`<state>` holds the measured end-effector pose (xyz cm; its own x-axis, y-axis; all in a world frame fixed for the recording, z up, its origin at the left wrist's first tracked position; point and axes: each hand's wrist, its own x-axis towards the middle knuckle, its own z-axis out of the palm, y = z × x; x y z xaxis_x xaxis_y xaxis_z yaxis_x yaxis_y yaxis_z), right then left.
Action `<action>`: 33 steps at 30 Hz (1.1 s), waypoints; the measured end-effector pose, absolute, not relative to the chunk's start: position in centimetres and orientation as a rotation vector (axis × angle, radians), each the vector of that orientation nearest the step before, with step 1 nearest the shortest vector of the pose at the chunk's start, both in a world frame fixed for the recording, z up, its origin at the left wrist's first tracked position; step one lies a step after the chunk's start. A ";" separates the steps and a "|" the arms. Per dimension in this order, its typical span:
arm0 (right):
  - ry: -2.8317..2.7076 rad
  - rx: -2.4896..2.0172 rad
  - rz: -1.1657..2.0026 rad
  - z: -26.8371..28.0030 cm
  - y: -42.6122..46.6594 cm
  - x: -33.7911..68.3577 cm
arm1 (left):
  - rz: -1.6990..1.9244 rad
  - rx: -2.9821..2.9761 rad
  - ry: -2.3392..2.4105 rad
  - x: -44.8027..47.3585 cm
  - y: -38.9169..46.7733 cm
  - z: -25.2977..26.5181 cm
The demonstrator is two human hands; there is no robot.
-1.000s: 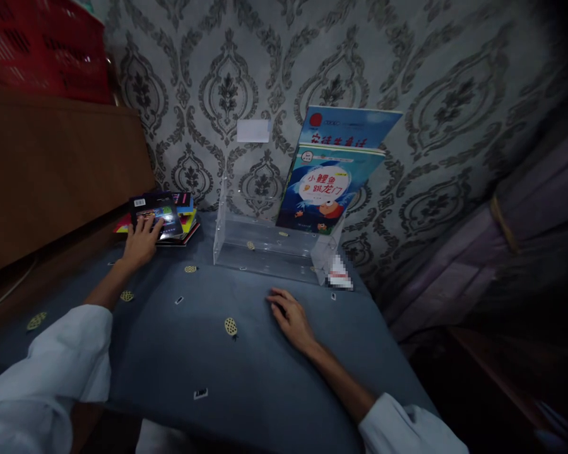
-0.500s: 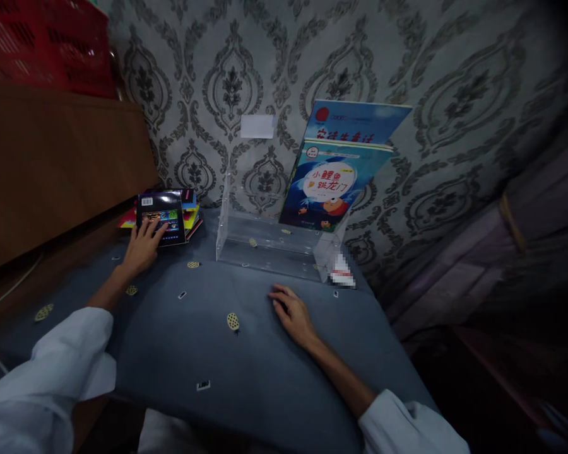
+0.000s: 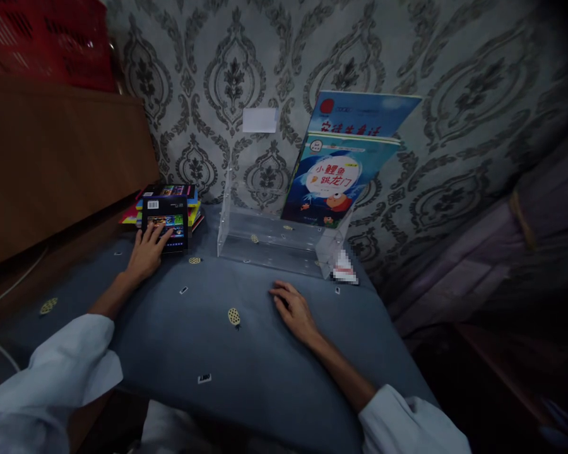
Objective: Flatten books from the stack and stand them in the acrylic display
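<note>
Left hand (image 3: 147, 251) touches the black book (image 3: 166, 211), right hand (image 3: 294, 312) apart.

Left hand (image 3: 146, 252) left of the clear stand (image 3: 274, 255), palm down, fingers spread and pointing forward. Left forearm (image 3: 111, 295) slants up from near left, light left sleeve (image 3: 71, 356) pushed partway up. Right hand (image 3: 296, 314) just in front of the stand, fingers loosely bent (thumb hard to pick out), right forearm (image 3: 343, 373) angling back to the light right sleeve (image 3: 409, 419).
</note>
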<state>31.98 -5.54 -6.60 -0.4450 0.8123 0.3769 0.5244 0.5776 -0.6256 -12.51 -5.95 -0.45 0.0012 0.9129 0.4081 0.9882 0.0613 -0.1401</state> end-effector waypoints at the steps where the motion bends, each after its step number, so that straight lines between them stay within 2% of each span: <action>1: -2.145 -1.055 0.560 -6.6 -5.6 32.0 | -0.271 -1.902 -1.946 -12.4 -6.1 -0.6; 33: -2.172 -1.047 0.530 -6.7 -5.5 31.9 | -0.310 -2.041 -1.884 -10.6 -10.0 -2.9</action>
